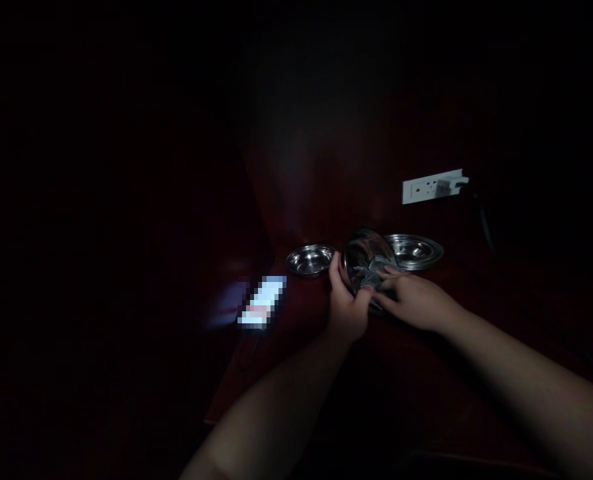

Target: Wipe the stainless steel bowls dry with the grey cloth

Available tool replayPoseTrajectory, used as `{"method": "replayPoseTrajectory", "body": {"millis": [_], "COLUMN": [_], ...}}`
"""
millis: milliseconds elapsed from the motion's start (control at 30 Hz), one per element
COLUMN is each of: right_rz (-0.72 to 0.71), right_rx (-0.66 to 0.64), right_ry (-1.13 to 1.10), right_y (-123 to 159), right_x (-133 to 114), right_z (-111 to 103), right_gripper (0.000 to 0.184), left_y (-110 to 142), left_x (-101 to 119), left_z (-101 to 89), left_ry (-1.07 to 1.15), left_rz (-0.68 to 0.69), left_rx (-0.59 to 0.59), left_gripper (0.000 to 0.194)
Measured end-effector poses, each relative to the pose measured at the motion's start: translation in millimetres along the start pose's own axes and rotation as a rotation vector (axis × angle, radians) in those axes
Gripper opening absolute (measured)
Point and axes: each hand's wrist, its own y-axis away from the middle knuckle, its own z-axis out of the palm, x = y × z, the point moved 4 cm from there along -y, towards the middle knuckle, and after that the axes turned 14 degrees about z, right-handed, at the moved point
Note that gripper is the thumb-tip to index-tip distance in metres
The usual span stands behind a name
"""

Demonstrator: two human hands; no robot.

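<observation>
My left hand [347, 303] grips the rim of a shiny metal bowl [364, 245], which is tilted so that its inside faces me. Inside the bowl, a grey cloth [369, 275] is pressed against the metal by my right hand [409, 297], its fingers closed on it. Behind and to the left lies a shallow steel bowl [310, 260]. A wider steel plate or stack of plates [416, 252] stands behind on the right, partly covered by the held bowl and my right hand.
A phone with a lit screen [262, 303] lies left of my hands near the table's left edge, with a thin cable by it. On the back wall is a white socket panel [429, 188] with a plug and a dark cord. Much of the dark red table [286, 353] is in deep shadow.
</observation>
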Motion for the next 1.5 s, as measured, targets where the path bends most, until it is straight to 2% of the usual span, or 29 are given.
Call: {"method": "replayPoseTrajectory", "body": {"millis": [200,367,433,500,567,900,1000,1133,1267,1500], "right_rz": [-0.066,-0.207,-0.284,-0.337,-0.358,-0.356,-0.351,-0.326,-0.227,0.022], "right_rx": [-0.09,-0.178,-0.192,-0.189,-0.173,-0.092,-0.117,-0.176,-0.202,-0.065], "right_ry": [-0.144,-0.298,-0.327,-0.338,-0.333,-0.319,-0.354,-0.493,-0.662,-0.958], "right_y": [5,12,14,15,14,11,12,13,11,4], "right_x": [-11,-19,-21,-22,-21,-21,-25,-29,-26,-13], "right_z": [-7,-9,-7,-5,-2,-3,-5,-8,-4,-4], "right_gripper": [0.032,0.033,0.04,0.05,0.051,0.028,0.019,0.027,0.032,0.036], "left_y": [-4,-6,-7,-8,-9,-9,-8,-7,-5,0], "left_x": [3,3,2,0,-2,-4,-7,-8,-7,-2], "left_z": [-7.6,-10.5,-11.8,-12.8,-13.3,-11.6,-11.5,-11.8,-9.8,1.2], "left_ry": [-0.102,-0.131,-0.151,-0.161,-0.153,-0.085,-0.063,-0.039,-0.05,0.093], "left_rz": [0.073,0.089,0.081,0.072,0.065,0.06,0.044,0.049,0.037,0.019], "left_rx": [0.035,0.05,0.065,0.08,0.092,0.075,0.055,0.041,-0.012,-0.163], "left_gripper": [0.074,0.072,0.071,0.071,0.07,0.066,0.065,0.06,0.055,0.056]}}
